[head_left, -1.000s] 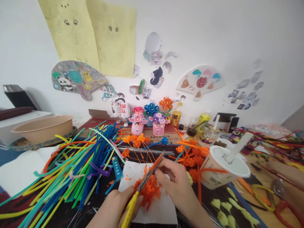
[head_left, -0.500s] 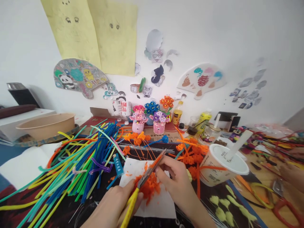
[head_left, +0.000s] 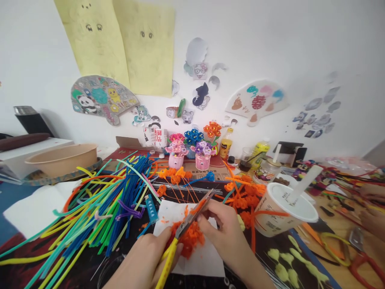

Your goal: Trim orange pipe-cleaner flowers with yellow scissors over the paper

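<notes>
My left hand (head_left: 152,251) is closed around the yellow handles of a pair of scissors (head_left: 184,230). Their metal blades point up and to the right, close to the fingertips of my right hand (head_left: 225,228). That hand is closed in a pinch on an orange pipe cleaner (head_left: 199,207), a strip of which shows along the blades. Below them, a heap of orange fuzzy trimmings (head_left: 192,240) lies on a white sheet of paper (head_left: 207,263). Orange pipe-cleaner flowers on stems (head_left: 174,175) stand behind the sheet.
Many coloured pipe cleaners (head_left: 102,212) spread across the left. At right are a drink cup with a straw (head_left: 279,208), pale green pieces (head_left: 282,261) and red-handled scissors (head_left: 365,265). Small flower pots (head_left: 202,161) stand at the back. Another person's hand (head_left: 373,222) shows at the right edge.
The whole view has shifted slightly. Both hands keep nearly the same pose, with the scissor blades still alongside the orange strip.
</notes>
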{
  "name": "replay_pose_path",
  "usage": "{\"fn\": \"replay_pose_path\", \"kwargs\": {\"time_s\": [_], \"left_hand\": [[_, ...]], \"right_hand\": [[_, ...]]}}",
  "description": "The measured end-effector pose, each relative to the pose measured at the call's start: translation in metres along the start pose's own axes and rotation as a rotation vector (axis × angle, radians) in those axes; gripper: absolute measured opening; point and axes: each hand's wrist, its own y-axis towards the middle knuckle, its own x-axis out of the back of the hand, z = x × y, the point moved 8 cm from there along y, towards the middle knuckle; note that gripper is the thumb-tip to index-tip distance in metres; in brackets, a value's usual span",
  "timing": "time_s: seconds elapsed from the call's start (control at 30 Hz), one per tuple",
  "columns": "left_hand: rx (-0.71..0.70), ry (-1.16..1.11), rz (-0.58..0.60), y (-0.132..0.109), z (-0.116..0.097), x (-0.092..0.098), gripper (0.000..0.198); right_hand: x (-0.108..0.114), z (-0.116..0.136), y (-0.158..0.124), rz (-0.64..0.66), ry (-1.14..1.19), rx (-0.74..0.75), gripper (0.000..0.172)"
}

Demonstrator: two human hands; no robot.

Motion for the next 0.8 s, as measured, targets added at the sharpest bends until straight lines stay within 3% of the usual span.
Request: {"fn": "replay_pose_path", "kwargs": {"time_s": [0.23, 0.43, 0.8], "left_hand": [[0.035, 0.006, 0.025, -0.0005, 0.0039, 0.0019, 0.043], [-0.017, 0.004, 0.044, 0.0005, -0.0033, 0.0038, 0.018], [-0.012, 0.023, -0.054, 0.0024, 0.0012, 0.0069, 0.032]], "right_hand": [[0.0002, 0.0004, 0.0010, -0.003, -0.022, 0.012, 0.015], [0.0021, -0.0061, -0.0009, -0.023, -0.003, -0.030, 0.016], [0.0009, -0.0029, -0.0004, -0.011, 0.028, -0.044, 0.014]]}}
